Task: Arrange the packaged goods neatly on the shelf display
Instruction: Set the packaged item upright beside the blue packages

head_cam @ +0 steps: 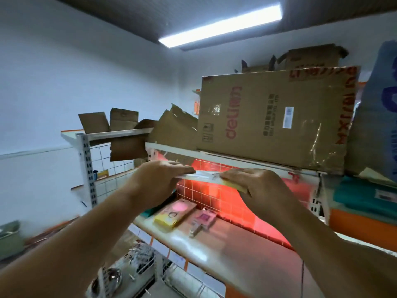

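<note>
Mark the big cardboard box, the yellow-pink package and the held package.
big cardboard box [268, 117], head view, front face.
yellow-pink package [175, 212], head view, top face.
held package [204, 175], head view, visible middle edge.

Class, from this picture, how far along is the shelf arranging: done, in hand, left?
Done: a yellow-pink package and a pink package lie side by side on the shelf. In hand: left hand and right hand hold a flat package above them. Left: probably setting it down neatly.
</note>
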A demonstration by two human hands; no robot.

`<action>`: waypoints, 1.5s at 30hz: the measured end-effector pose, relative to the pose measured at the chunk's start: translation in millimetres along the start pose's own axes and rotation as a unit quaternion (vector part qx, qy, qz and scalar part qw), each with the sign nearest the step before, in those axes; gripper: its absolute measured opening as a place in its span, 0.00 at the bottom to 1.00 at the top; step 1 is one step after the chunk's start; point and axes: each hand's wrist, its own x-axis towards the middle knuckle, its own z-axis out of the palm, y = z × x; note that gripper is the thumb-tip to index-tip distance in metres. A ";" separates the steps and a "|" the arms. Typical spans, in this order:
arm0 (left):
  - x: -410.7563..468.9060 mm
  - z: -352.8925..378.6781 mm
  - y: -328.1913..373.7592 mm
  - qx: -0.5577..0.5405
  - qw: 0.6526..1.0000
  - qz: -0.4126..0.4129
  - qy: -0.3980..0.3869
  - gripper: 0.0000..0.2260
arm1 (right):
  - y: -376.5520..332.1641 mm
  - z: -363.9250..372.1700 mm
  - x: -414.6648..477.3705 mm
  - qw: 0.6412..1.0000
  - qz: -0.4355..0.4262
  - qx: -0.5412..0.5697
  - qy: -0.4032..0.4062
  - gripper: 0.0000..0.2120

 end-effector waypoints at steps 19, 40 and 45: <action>72.0 158.4 -126.3 0.109 0.985 -0.089 -0.101 0.21 | 80.7 186.7 60.7 0.994 -0.054 0.092 -0.033 0.23; 103.8 305.2 -257.1 -0.017 0.969 -0.056 -0.240 0.29 | 138.3 349.8 77.4 0.981 0.024 0.126 -0.143 0.22; 109.2 348.1 -304.1 -0.038 0.978 -0.026 -0.202 0.25 | 119.3 391.4 88.4 0.992 0.065 0.039 -0.103 0.19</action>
